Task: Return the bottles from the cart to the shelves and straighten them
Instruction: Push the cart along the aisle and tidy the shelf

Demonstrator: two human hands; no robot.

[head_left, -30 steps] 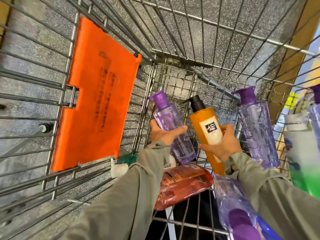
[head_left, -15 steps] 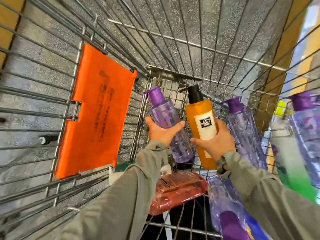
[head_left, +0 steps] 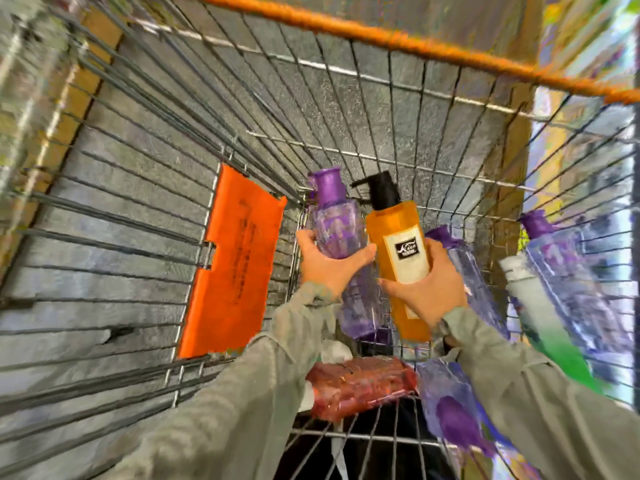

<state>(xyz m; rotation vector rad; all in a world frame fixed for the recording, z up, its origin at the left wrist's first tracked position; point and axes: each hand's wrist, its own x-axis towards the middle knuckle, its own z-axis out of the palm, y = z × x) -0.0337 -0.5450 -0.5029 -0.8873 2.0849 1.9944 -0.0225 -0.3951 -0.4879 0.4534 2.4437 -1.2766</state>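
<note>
My left hand (head_left: 329, 263) grips a clear purple bottle with a purple cap (head_left: 337, 233) around its middle, held upright inside the wire cart (head_left: 346, 109). Right beside it, my right hand (head_left: 427, 289) grips an orange pump bottle with a black pump and white label (head_left: 398, 251). Both bottles are lifted above the cart floor. Below them lie a reddish bottle (head_left: 360, 386) and another purple bottle (head_left: 450, 403). More purple bottles (head_left: 568, 271) and a white-green bottle (head_left: 547, 327) lean at the right side.
An orange plastic flap (head_left: 235, 265) hangs on the cart's left wall. The orange cart handle (head_left: 415, 43) runs across the top. Speckled grey floor shows through the wires, and shelving colours blur at the far right.
Both hands have raised their bottles higher in the cart, and the view has tilted up so the orange handle now shows.
</note>
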